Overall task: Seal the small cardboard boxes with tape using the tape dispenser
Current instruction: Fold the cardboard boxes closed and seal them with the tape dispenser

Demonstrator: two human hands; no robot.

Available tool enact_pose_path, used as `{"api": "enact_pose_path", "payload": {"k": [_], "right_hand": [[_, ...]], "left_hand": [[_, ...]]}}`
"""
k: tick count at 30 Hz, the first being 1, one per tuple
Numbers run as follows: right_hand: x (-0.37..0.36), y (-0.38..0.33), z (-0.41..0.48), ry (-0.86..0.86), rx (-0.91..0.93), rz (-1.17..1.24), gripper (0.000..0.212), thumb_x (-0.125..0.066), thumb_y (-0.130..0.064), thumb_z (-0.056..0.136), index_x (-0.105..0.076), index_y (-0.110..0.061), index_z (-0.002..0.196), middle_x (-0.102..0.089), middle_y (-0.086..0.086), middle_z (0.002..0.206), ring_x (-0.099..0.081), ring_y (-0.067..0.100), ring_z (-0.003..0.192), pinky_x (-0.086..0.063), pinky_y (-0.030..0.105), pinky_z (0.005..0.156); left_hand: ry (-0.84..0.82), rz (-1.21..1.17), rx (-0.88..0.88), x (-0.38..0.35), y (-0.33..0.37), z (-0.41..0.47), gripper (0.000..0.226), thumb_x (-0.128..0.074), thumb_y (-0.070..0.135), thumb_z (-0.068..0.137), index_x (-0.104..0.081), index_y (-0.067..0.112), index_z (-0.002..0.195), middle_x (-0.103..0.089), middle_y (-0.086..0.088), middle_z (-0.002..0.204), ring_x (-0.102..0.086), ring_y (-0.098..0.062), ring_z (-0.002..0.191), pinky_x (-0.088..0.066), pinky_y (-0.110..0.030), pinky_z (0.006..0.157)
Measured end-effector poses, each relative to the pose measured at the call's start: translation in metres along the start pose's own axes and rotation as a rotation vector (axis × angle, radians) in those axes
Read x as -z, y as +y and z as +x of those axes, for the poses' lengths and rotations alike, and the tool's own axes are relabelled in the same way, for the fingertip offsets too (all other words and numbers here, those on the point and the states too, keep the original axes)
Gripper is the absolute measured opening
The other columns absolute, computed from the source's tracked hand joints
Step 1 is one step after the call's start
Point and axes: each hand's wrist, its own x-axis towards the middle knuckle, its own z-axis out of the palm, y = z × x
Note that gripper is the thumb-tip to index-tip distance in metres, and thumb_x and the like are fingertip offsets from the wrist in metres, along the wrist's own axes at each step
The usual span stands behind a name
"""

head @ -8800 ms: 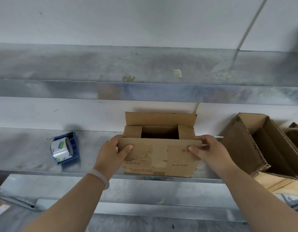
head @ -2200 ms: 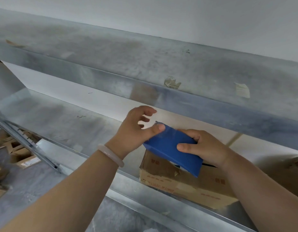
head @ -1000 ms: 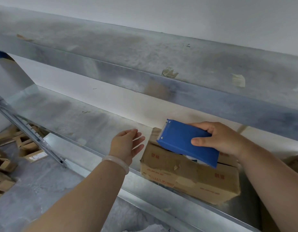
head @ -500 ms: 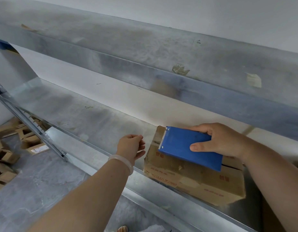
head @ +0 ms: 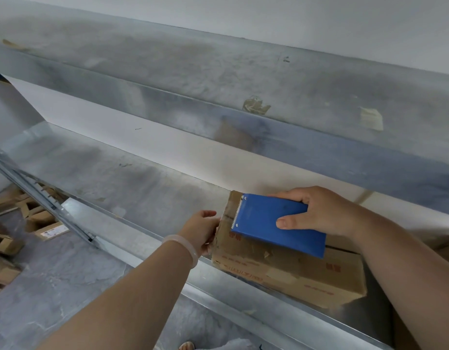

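Looking down through the head camera, you have your right hand [head: 327,213] wrapped around the blue tape dispenser [head: 276,223], thumb on the near face and fingers over the far edge. It lies flat on top of the cardboard box [head: 289,269], with its toothed blade at the box's left edge. The box sits on the lower metal shelf [head: 142,188], close to the front lip.

Your left hand [head: 200,231] lies against the box's left end. Its fingertips are tucked at the corner, so you cannot tell whether it presses flat or pinches a tape tail.

Expect the box to be light and ready to slide on smooth metal (so brace that end). Its worn corrugated top will likely give if you lean on it. The dispenser looks like rigid plastic, so hold it by the body, away from the teeth.

The roll, the tape and the flap seam are hidden under the dispenser, and your right forearm covers the box's right end. Loose boxes [head: 41,223] on the floor at left are too small to make out well.
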Motion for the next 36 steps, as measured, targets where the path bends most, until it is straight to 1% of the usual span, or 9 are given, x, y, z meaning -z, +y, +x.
{"api": "enact_pose_path", "payload": {"k": [2,6,8,12,19,22,28,33,36], "right_hand": [[0.0,0.001,0.001,-0.007,-0.001,0.008,0.038,-0.081,-0.042,0.072,-0.063,-0.054,0.102,-0.068,-0.023,0.106,-0.065,-0.002,0.094,-0.053,0.024,0.079],[0.003,0.002,0.002,-0.022,-0.005,0.016,0.042,-0.076,-0.06,0.061,-0.063,-0.061,0.101,-0.068,-0.025,0.109,-0.064,0.0,0.1,-0.053,0.033,0.09],[0.003,0.003,0.003,-0.03,-0.001,0.007,0.043,-0.075,-0.061,0.063,-0.061,-0.064,0.103,-0.067,-0.026,0.11,-0.063,0.0,0.102,-0.052,0.036,0.094],[0.002,0.005,0.004,-0.02,0.021,-0.035,0.054,-0.073,-0.065,0.066,-0.05,-0.07,0.115,-0.053,-0.026,0.131,-0.054,0.005,0.116,-0.048,0.04,0.1],[0.002,0.007,0.0,0.035,0.06,-0.002,0.048,-0.075,-0.054,0.073,-0.052,-0.063,0.113,-0.049,-0.019,0.135,-0.054,0.012,0.116,-0.051,0.043,0.095],[0.005,0.001,-0.001,-0.001,0.078,0.045,0.044,-0.074,-0.047,0.076,-0.056,-0.064,0.112,-0.049,-0.025,0.133,-0.052,0.004,0.116,-0.048,0.03,0.096],[0.011,-0.004,-0.008,-0.07,0.079,0.029,0.04,-0.066,-0.034,0.089,-0.054,-0.058,0.119,-0.045,-0.037,0.118,-0.05,-0.01,0.1,-0.044,0.004,0.07],[0.01,0.0,-0.008,-0.01,0.05,0.005,0.03,-0.066,-0.043,0.086,-0.053,-0.056,0.11,-0.052,-0.017,0.13,-0.057,0.009,0.11,-0.052,0.036,0.093],[0.013,0.004,-0.012,-0.002,0.048,0.027,0.027,-0.068,-0.04,0.086,-0.058,-0.053,0.108,-0.051,-0.021,0.129,-0.054,0.004,0.109,-0.05,0.013,0.08]], "left_hand": [[0.004,0.007,0.006,0.0,-0.003,0.002,0.043,-0.069,0.026,0.088,-0.051,0.018,0.126,-0.067,-0.019,0.108,-0.065,-0.041,0.102,-0.055,-0.054,0.086],[0.14,0.111,-0.275,-0.003,0.005,-0.001,0.039,-0.045,0.028,0.102,-0.044,0.023,0.14,-0.06,-0.002,0.122,-0.058,-0.024,0.111,-0.051,-0.039,0.096],[0.052,0.097,-0.355,-0.013,0.013,-0.013,0.041,-0.032,0.041,0.103,-0.04,0.035,0.142,-0.052,0.012,0.13,-0.052,-0.013,0.116,-0.046,-0.033,0.1],[-0.102,0.196,-0.346,-0.028,0.017,-0.023,0.042,-0.022,0.044,0.102,-0.032,0.044,0.143,-0.047,0.021,0.12,-0.052,0.0,0.097,-0.046,-0.006,0.064],[-0.094,0.238,-0.311,-0.026,0.015,-0.017,0.043,-0.028,0.043,0.101,-0.033,0.048,0.143,-0.051,0.015,0.132,-0.055,-0.006,0.102,-0.049,-0.012,0.068],[-0.083,0.254,-0.325,-0.024,0.015,-0.014,0.041,-0.029,0.04,0.102,-0.035,0.046,0.142,-0.054,0.017,0.122,-0.056,-0.005,0.099,-0.049,-0.009,0.063],[-0.079,0.249,-0.318,-0.025,0.015,-0.012,0.039,-0.029,0.038,0.103,-0.039,0.046,0.139,-0.056,0.013,0.123,-0.058,-0.006,0.098,-0.049,-0.01,0.065],[-0.076,0.222,-0.284,-0.028,0.018,-0.018,0.026,-0.027,0.042,0.102,-0.048,0.05,0.114,-0.058,0.022,0.101,-0.059,-0.007,0.089,-0.047,-0.007,0.055],[-0.055,0.264,-0.308,-0.026,0.017,-0.013,0.035,-0.027,0.037,0.104,-0.042,0.047,0.133,-0.053,0.017,0.118,-0.054,-0.003,0.09,-0.046,-0.008,0.06]]}}
